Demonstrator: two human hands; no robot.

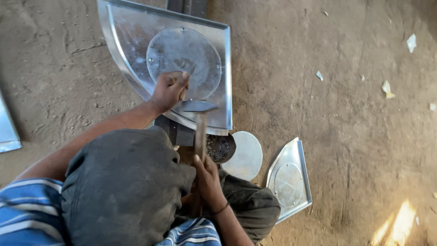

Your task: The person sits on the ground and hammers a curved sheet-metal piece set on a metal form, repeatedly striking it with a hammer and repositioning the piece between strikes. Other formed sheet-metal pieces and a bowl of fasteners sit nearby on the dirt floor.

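Note:
A shiny quarter-round sheet-metal piece (136,32) with a riveted round disc (182,59) lies across a dark steel rail (175,132) on the dirt floor. My left hand (168,91) rests on its near curved edge, fingers closed on something small that I cannot make out. My right hand (207,175) is shut on a wooden hammer handle (200,132). The dark hammer head (195,106) sits on the sheet just right of my left hand. My bent knee in dark trousers (123,182) hides the ground below.
A small dark bowl of rivets (219,148) sits beside a loose round metal disc (246,155). A second, smaller finished sheet piece (289,180) lies to the right. Another sheet edge (8,132) shows at far left. Paper scraps (387,89) dot the dirt.

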